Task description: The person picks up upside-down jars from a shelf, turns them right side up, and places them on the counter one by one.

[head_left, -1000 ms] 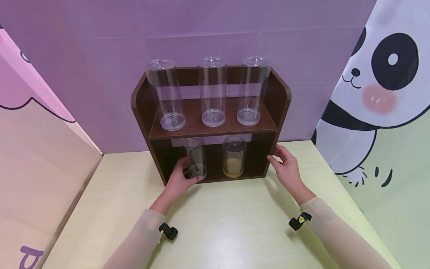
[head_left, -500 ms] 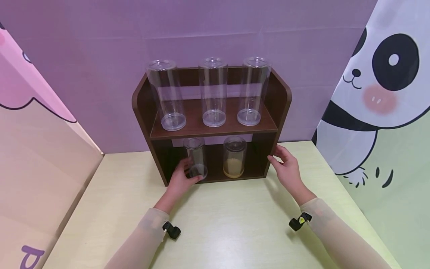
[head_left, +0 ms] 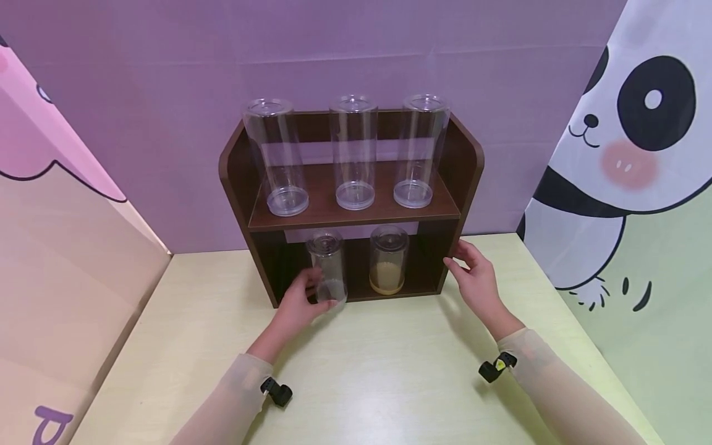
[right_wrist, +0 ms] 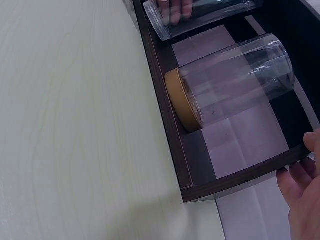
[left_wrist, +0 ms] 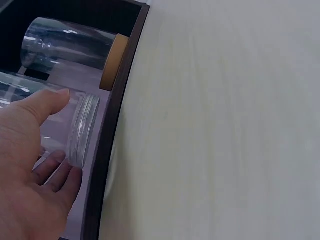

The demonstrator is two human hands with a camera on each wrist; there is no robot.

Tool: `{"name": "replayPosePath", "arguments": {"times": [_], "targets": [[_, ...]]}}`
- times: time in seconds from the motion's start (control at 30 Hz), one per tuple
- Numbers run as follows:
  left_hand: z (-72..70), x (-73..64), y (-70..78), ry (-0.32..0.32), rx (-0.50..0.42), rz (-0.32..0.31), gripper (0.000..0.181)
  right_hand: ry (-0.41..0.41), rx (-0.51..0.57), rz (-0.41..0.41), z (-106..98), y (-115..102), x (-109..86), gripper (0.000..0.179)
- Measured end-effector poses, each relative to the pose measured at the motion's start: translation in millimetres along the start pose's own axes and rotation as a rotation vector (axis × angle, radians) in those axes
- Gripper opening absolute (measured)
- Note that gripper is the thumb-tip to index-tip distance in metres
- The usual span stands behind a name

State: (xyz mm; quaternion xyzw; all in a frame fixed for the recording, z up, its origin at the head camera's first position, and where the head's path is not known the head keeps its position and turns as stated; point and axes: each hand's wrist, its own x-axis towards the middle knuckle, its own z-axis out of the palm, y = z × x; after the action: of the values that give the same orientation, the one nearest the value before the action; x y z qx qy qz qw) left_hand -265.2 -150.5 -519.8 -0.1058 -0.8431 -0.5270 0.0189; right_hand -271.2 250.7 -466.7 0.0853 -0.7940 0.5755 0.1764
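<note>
Set on a pale wood-grain desk (head_left: 356, 383): a dark brown two-tier wood-look rack (head_left: 235, 164). Along its upper tier (head_left: 320, 185), three tall clear cylindrical jars (head_left: 355, 148). On the lower tier (head_left: 358, 290), a shorter clear jar with a tan base (head_left: 388, 259). To its left, by the front edge, an all-clear short cylindrical jar (head_left: 330, 266) in the left hand's (head_left: 297, 309) curled thumb and fingers; whether lifted, impossible to tell. Well apart, pinching the rack's side, the right hand (head_left: 475, 281). Best moved slowly and upright, clear of neighbouring glassware and the tier above, with the rack braced.
</note>
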Motion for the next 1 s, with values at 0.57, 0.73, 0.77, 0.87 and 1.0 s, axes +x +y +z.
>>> {"name": "replayPosePath", "arguments": {"times": [0.57,0.73,0.77,0.87,1.0], "targets": [[-0.5,-26.4,20.2,-0.145,0.021,0.083,0.069,-0.012,-0.036,0.003,1,0,2.9,0.043],[0.3,-33.8,22.4,-0.178,0.015,0.086,0.071,0.008,-0.060,0.022,0,-4,-1.0,0.041],[0.5,-34.9,23.1,-0.182,0.007,0.081,0.071,0.028,-0.061,0.035,0,-6,-3.6,0.038],[1.9,-37.4,24.8,-0.196,-0.001,0.089,0.069,0.102,-0.053,0.077,2,-10,-15.8,0.029],[3.7,-40.1,27.2,-0.207,-0.006,0.094,0.069,0.124,-0.018,0.075,9,-18,-34.3,0.021]]}}
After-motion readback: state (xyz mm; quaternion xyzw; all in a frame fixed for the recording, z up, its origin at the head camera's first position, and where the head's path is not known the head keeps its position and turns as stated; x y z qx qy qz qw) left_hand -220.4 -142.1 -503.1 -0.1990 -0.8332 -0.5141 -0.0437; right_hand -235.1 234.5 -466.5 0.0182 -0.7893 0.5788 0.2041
